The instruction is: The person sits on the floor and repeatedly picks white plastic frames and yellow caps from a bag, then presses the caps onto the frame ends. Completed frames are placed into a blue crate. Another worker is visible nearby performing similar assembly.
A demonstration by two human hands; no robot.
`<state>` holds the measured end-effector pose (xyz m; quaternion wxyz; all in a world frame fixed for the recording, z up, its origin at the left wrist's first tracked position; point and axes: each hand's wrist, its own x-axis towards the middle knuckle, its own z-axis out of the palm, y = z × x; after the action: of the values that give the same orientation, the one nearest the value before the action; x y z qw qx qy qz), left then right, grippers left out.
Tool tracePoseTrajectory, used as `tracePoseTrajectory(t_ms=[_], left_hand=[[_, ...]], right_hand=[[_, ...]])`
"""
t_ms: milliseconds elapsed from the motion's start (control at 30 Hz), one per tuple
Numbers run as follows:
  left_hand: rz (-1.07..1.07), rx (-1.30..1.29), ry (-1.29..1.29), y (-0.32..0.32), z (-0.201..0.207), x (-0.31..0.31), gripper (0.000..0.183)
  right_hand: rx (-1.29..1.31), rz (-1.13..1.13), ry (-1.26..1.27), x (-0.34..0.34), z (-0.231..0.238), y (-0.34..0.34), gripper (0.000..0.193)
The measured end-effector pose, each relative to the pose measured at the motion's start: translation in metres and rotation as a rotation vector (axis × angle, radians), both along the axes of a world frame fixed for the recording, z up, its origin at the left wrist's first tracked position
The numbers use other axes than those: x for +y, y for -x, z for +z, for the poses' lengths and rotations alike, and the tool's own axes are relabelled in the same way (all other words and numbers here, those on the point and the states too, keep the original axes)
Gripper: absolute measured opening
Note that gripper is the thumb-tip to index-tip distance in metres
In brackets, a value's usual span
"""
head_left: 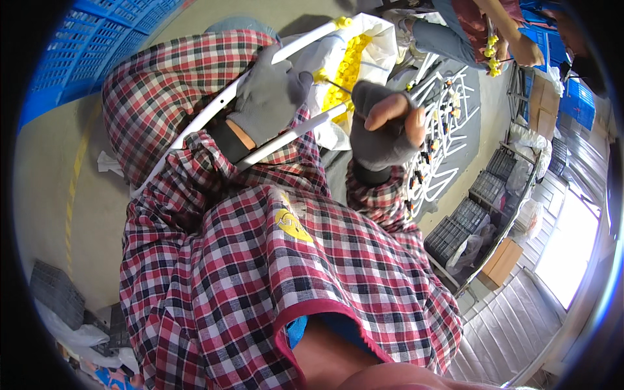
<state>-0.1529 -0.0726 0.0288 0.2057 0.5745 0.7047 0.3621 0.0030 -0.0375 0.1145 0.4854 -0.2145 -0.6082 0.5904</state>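
My left hand, in a grey glove, is closed around a white tube frame lying across my lap. One tube passes under the hand and ends in a yellow cap; a second white tube runs beside my wrist. At the left fingertips is a small yellow fitting. My right hand, gloved with bare fingertips, is closed on a thin dark rod-like tool. Its shaft points at the yellow fitting; its handle is hidden in my fist. Just beyond, a white sack holds many yellow fittings.
White tube frames with dark and yellow joints are heaped on a grey mat at the right. Another person's hand holds yellow pieces at the upper right. A blue crate stands upper left; grey crates line a rack at right.
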Motion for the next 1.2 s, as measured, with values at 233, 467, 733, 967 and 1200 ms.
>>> tracePoseTrajectory(t_ms=[233, 467, 733, 967, 1200], left_hand=[[-0.3, 0.649, -0.095, 0.004, 0.01, 0.001, 0.032], [-0.348, 0.63, -0.243, 0.007, 0.005, 0.004, 0.015], [-0.38, 0.537, -0.386, -0.006, -0.002, -0.009, 0.012], [-0.299, 0.43, -0.397, 0.001, 0.023, -0.012, 0.048], [-0.213, 0.121, 0.012, 0.012, 0.018, 0.03, 0.05]], right_hand=[[0.153, -0.207, 0.054, -0.005, -0.019, -0.002, 0.061], [-0.028, -0.092, 0.111, -0.009, -0.004, -0.022, 0.054], [-0.177, -0.242, -0.054, -0.042, 0.016, -0.043, 0.055], [0.537, -0.181, -0.041, 0.006, 0.101, -0.096, 0.047], [0.414, -0.001, 0.052, 0.08, 0.031, -0.05, 0.051]])
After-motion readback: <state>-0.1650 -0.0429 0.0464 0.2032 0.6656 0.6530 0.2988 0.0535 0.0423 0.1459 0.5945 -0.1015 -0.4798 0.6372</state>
